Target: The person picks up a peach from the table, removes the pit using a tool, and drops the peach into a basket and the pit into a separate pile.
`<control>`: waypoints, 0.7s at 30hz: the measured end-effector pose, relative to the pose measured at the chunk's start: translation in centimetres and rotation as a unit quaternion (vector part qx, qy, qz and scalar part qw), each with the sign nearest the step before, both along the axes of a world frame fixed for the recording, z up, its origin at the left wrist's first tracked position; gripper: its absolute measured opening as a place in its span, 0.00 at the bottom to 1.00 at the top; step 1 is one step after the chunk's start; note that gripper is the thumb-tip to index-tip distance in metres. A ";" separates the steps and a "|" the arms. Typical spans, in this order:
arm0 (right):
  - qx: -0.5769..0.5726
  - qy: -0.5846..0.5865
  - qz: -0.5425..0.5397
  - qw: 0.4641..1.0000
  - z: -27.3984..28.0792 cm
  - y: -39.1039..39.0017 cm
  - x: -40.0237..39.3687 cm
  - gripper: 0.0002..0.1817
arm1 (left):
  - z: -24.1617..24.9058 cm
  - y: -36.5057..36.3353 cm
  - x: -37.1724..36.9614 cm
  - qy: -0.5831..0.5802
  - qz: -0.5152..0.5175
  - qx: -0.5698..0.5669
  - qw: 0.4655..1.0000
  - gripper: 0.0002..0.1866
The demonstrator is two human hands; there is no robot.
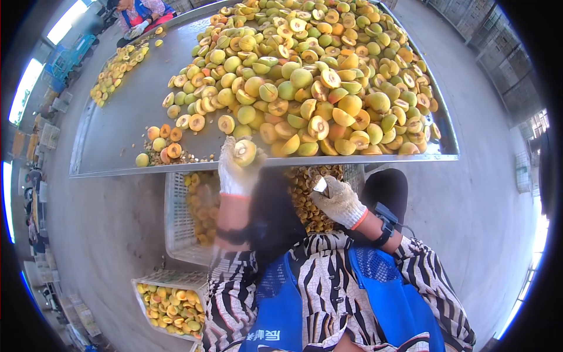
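Our left hand point(237, 176), in a white knitted glove with an orange cuff, has its fingers curled around 1 yellow-green halved fruit with a pale cut centre point(244, 152), held at the near edge of a grey sheet-metal table point(158, 76). Our right hand point(341, 201), in a dirtier glove of the same kind, grips a small silver metal tool point(320, 185) (we cannot tell its full shape), its fingers folded close about it. Before us, a large heap of green, yellow and orange fruit point(328, 76), whole and halved, covers much of the tabletop. Below, left of our legs, 2 pale plastic crates point(175, 217) hold more fruit. Brownish-orange pieces point(305, 205) lie beneath our right hand. Across the table sits a co-worker point(153, 10) wearing gloves.
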State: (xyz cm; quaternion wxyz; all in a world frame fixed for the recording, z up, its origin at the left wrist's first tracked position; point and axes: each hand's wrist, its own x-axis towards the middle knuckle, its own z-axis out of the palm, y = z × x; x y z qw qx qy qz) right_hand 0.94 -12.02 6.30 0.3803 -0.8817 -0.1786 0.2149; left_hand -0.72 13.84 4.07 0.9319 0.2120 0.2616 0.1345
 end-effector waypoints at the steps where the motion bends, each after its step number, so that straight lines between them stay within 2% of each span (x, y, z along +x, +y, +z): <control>1: 0.005 -0.006 0.016 1.000 0.5 0.2 0.0 0.16 | -0.3 -1.7 -0.2 -0.026 -0.010 0.042 0.999 0.24; 2: 0.009 -0.011 0.031 0.999 1.2 0.3 -0.1 0.16 | -0.6 -3.3 -0.3 -0.051 -0.020 0.082 0.995 0.24; 3: -0.006 0.032 0.042 0.999 3.0 0.6 -0.1 0.16 | 0.8 -4.9 -0.6 -0.048 -0.041 -0.071 0.995 0.24; 4: -0.030 -0.005 0.048 0.998 2.0 0.8 -0.3 0.18 | 0.4 -6.1 -0.7 -0.037 -0.039 -0.046 0.997 0.24; 6: -0.055 -0.012 0.070 0.996 2.7 0.5 -0.6 0.20 | 0.5 -7.8 -1.2 -0.038 -0.082 -0.139 0.986 0.23; 9: -0.058 -0.027 0.083 0.994 1.2 -0.1 -0.9 0.21 | -0.8 -10.0 -1.7 -0.026 -0.077 -0.011 0.997 0.22; 11: -0.063 -0.011 0.082 0.995 1.4 -0.5 -1.3 0.16 | -2.8 -10.5 -1.9 -0.031 -0.087 0.164 0.982 0.21; 17: -0.099 0.009 0.094 0.991 1.8 -1.3 -1.9 0.15 | -3.3 -11.8 -2.4 -0.033 -0.080 0.275 0.958 0.16; 21: -0.119 -0.028 0.107 0.987 1.0 -2.0 -1.7 0.16 | -3.6 -12.2 -2.4 -0.028 -0.075 0.273 0.959 0.16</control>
